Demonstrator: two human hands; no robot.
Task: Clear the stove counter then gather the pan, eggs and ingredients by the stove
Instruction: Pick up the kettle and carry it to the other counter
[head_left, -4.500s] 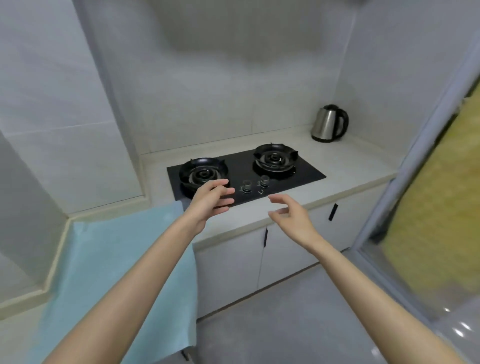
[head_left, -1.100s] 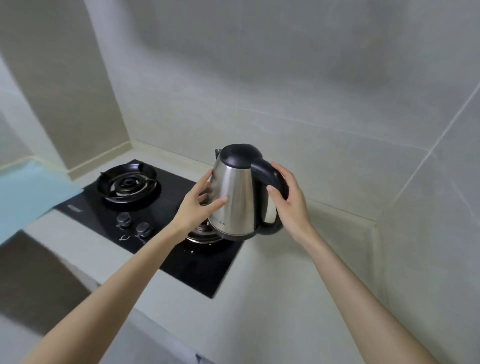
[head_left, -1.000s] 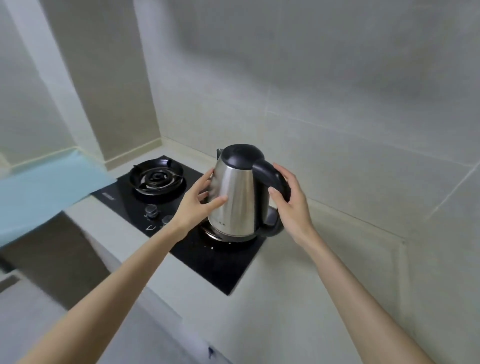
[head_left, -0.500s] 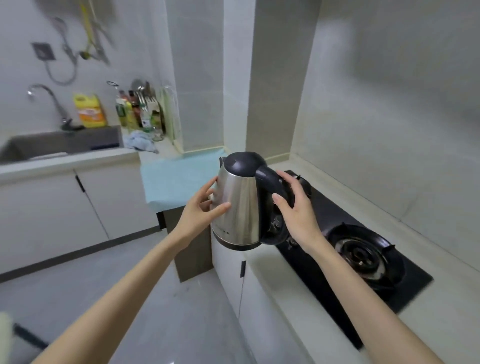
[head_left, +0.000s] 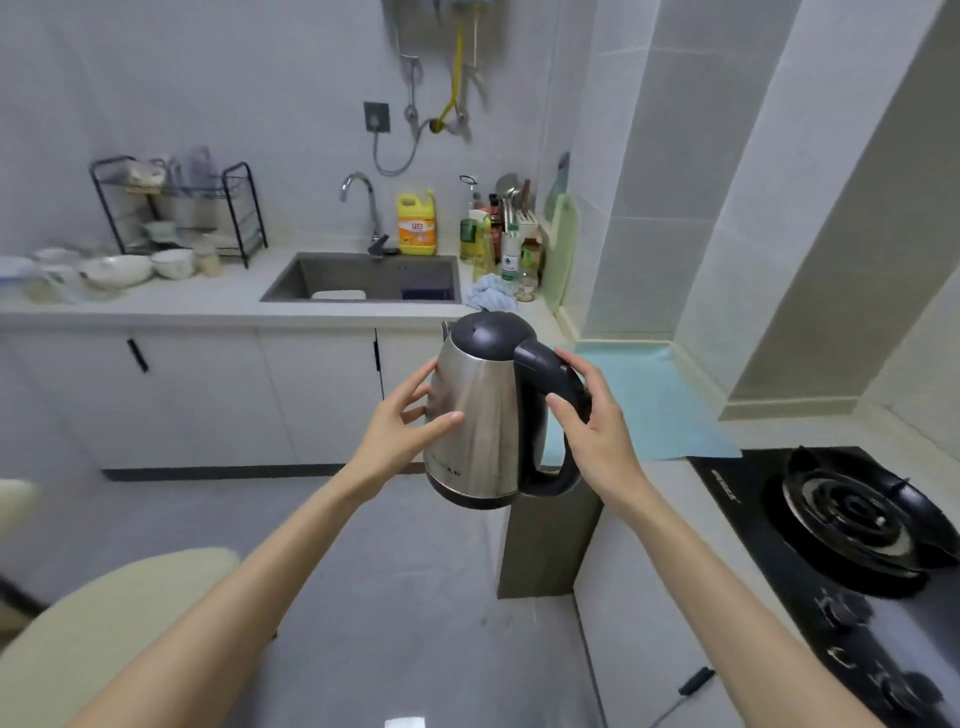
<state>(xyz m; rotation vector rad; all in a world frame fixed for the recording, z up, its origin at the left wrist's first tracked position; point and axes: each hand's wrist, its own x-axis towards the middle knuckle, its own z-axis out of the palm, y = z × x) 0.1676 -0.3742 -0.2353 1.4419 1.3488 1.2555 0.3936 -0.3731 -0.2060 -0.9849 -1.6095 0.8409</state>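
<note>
Brushed silver kettle with black lid and handle. Yellow detergent bottle, orange label. Pale blue mat. Glossy black hob.

We see pale tiled walls, a glossy grey floor, white cabinets under a light countertop, and a sink.

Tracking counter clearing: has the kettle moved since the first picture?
Yes. The kettle came off the counter right of the stove; left hand and right hand now hold it airborne, left of the stove.
</note>
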